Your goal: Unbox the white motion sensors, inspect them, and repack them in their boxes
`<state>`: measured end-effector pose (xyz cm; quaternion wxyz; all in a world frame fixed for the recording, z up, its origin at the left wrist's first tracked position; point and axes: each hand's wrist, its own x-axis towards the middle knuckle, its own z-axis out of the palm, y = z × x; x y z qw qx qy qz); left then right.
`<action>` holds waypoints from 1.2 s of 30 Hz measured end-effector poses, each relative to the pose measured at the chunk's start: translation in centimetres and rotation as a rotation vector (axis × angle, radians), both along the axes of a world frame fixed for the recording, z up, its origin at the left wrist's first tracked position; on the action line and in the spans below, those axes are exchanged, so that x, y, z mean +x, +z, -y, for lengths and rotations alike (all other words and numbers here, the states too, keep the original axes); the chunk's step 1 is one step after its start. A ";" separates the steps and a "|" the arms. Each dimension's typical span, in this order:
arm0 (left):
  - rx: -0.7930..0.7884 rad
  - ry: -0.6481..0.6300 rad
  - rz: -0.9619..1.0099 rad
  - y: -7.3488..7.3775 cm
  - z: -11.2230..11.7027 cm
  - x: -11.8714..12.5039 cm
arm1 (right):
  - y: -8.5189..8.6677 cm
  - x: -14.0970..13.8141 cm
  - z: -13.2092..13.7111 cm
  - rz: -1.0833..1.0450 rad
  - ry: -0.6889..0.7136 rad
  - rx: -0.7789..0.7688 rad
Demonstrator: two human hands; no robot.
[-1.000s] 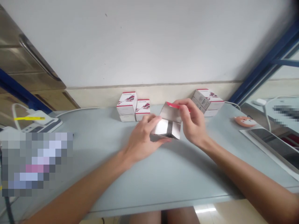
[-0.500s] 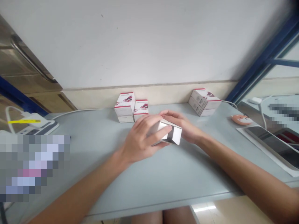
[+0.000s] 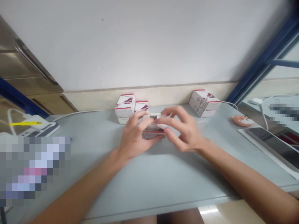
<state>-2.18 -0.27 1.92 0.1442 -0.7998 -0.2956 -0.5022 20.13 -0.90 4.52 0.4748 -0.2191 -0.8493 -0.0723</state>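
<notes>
A small white carton with red trim (image 3: 153, 129) sits between both my hands above the grey table (image 3: 149, 174), mostly hidden by fingers. My left hand (image 3: 134, 137) wraps round its left side. My right hand (image 3: 184, 129) covers its right side, fingers curled over the top and slightly blurred. Just behind the hands stand two stacked white-and-red boxes (image 3: 125, 107) and a third one (image 3: 141, 106) beside them.
Two more stacked boxes (image 3: 204, 102) stand at the back right by the wall. An orange round object (image 3: 243, 120) and a tablet (image 3: 273, 146) lie at the right. A white device with a yellow tag (image 3: 32, 124) and cable lie at the left.
The open flap with the red edge has been folded down. The carton has been turned and brought a little toward the back, and both hands have closed around it.
</notes>
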 end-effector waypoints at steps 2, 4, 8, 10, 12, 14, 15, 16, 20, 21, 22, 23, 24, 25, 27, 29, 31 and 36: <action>0.005 -0.001 0.025 0.0 -0.1 0.1 | 0.1 0.1 0.2 0.101 -0.037 -0.010; 0.040 0.014 0.021 0.0 0.0 0.2 | 0.1 0.2 0.3 0.115 -0.055 -0.050; 0.071 0.006 0.006 0.0 -0.1 0.2 | 0.1 0.5 0.1 0.002 -0.003 -0.084; 0.058 -0.034 0.028 -0.1 -0.4 0.0 | 0.2 0.5 0.0 -0.048 -0.025 -0.099; 0.024 -0.100 0.051 -0.2 -0.9 -0.5 | 0.2 0.5 -0.2 -0.081 -0.053 -0.145; -0.030 -0.173 0.061 -0.2 -1.3 -0.9 | 0.2 0.3 -0.4 -0.111 -0.061 -0.213; -0.064 -0.200 0.068 -0.2 -1.4 -1.0 | 0.1 0.3 -0.5 -0.124 -0.058 -0.250; -0.099 -0.221 0.078 -0.3 -1.5 -1.1 | 0.1 0.3 -0.6 -0.135 -0.055 -0.285; -0.211 -0.272 0.124 -0.8 -1.2 -0.9 | 0.0 0.4 -0.9 -0.120 -0.081 -0.387; -0.218 -0.267 0.118 -0.9 -1.1 -0.7 | 0.1 0.5 -0.8 -0.110 -0.103 -0.397; -0.219 -0.240 0.111 -1.1 -0.9 -0.5 | 0.2 0.5 -0.8 -0.105 -0.135 -0.399; -0.209 -0.201 0.106 -1.3 -0.7 -0.3 | 0.3 0.6 -0.7 -0.108 -0.173 -0.392; -0.192 -0.159 0.099 -1.4 -0.5 -0.2 | 0.5 0.6 -0.6 -0.119 -0.216 -0.376; -0.171 -0.118 0.087 -1.4 -0.3 -0.1 | 0.6 0.6 -0.5 -0.134 -0.258 -0.352; -0.098 -0.073 0.020 -1.1 0.0 0.1 | 0.9 0.5 -0.4 -0.148 -0.330 -0.299; 0.014 -0.076 -0.083 -0.8 0.1 0.1 | 0.9 0.4 -0.4 -0.124 -0.369 -0.257; 0.106 -0.091 -0.142 -0.4 0.1 -0.1 | 0.5 0.2 -0.6 -0.086 -0.371 -0.269; 0.098 -0.152 -0.214 -0.3 -0.3 -0.5 | -1.4 0.1 -2.0 -0.175 -0.254 -0.606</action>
